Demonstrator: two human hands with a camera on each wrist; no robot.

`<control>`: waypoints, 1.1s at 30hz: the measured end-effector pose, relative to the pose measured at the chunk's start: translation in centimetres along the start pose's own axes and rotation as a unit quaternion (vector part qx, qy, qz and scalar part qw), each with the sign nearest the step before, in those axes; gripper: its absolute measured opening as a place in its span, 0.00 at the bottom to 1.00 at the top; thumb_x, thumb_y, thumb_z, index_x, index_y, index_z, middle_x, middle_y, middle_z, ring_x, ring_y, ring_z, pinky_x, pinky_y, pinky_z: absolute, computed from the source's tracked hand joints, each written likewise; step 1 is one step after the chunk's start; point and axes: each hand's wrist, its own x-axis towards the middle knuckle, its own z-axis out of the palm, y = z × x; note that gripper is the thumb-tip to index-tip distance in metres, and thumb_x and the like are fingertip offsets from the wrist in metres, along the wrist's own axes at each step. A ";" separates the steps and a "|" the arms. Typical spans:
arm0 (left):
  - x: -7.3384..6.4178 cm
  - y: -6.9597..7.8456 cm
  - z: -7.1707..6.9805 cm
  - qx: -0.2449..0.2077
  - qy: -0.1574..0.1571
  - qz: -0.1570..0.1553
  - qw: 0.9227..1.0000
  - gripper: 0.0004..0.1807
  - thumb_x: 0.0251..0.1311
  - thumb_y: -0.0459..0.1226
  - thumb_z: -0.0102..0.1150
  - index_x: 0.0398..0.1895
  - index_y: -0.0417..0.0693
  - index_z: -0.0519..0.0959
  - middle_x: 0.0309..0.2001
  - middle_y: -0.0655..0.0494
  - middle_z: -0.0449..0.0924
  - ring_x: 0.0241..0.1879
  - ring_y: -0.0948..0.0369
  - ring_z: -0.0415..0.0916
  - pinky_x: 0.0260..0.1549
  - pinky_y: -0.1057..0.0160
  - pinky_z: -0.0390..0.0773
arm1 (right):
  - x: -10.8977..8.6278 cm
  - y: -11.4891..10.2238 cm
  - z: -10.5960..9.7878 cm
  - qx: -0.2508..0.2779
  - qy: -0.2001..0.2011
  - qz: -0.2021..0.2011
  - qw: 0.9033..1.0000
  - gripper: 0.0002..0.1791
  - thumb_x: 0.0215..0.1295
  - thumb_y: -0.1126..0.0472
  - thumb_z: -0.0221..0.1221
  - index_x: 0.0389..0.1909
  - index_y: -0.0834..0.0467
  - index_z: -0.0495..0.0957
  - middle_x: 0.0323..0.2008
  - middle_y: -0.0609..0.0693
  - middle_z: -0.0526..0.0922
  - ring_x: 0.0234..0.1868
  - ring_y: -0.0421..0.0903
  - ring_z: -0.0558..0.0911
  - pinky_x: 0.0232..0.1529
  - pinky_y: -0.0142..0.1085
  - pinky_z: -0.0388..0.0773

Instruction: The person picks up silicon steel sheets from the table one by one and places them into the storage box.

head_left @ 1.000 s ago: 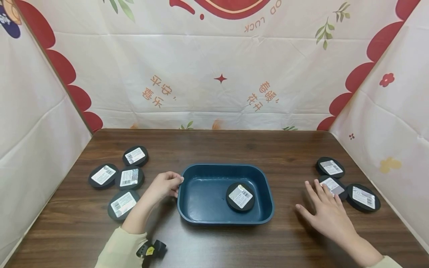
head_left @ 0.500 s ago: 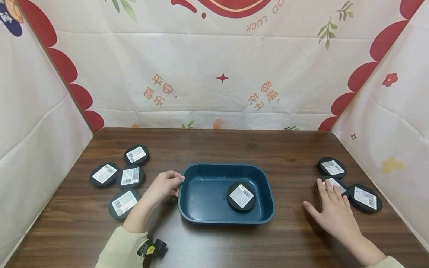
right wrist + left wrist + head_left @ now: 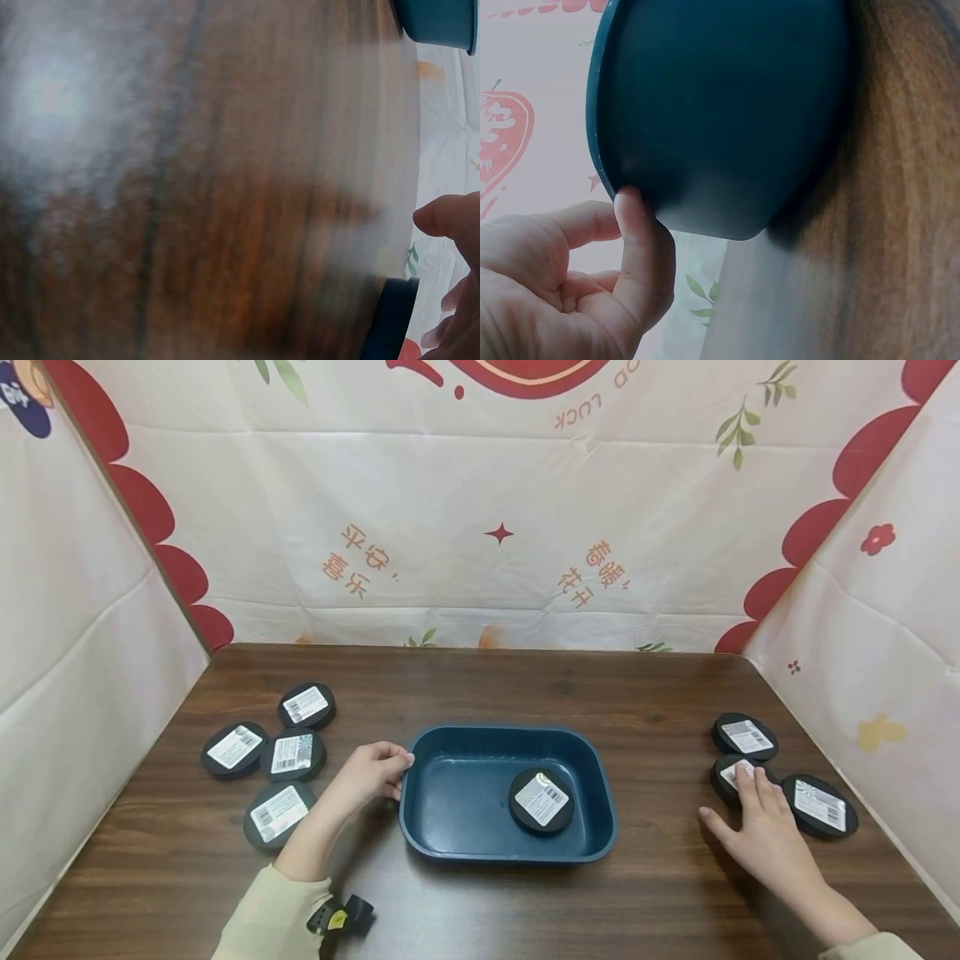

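Observation:
My left hand (image 3: 369, 777) pinches the left rim of a dark blue rectangular tray (image 3: 420, 857). In the left wrist view, thumb and finger meet on the edge of the tray (image 3: 720, 112). Inside the tray, right of its middle, lies a round black disc (image 3: 541, 802) with a white barcode label. On the right, my right hand (image 3: 768, 839) reaches over a similar labelled disc (image 3: 726, 781), its fingers extended and overlapping the label, thumb spread to the left. The right wrist view shows the thumb (image 3: 442, 216) above a disc's side (image 3: 391, 319).
Two more labelled discs sit beside my right hand: a far disc (image 3: 745, 737) and a right-hand disc (image 3: 819, 806). Several more, including a front disc (image 3: 277, 816), lie left of the tray. A patterned cloth (image 3: 450, 485) hangs behind the wooden table (image 3: 480, 685).
My right hand has shifted right and slightly towards me over the middle disc, uncovering more of its left side. The left hand stays on the tray rim, and the head view has shifted slightly.

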 end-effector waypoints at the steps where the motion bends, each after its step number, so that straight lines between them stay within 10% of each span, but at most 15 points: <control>1: 0.0 0.0 0.0 0.000 -0.001 0.000 1.000 0.12 0.61 0.32 0.50 0.40 0.28 0.72 0.24 0.51 0.71 0.22 0.62 0.70 0.22 0.67 0.76 | 0.1 0.1 0.0 0.000 -0.001 0.001 1.000 0.44 0.64 0.49 0.54 0.65 0.77 0.47 0.60 0.84 0.48 0.62 0.78 0.47 0.64 0.62 0.40; 33: -0.3 0.2 0.0 0.007 -0.001 0.007 1.000 0.13 0.62 0.33 0.52 0.41 0.26 0.72 0.24 0.51 0.72 0.21 0.62 0.71 0.22 0.66 0.77 | 1.7 2.4 0.3 0.000 -0.001 0.029 1.000 0.48 0.63 0.47 0.55 0.59 0.86 0.47 0.56 0.88 0.50 0.58 0.81 0.52 0.61 0.65 0.45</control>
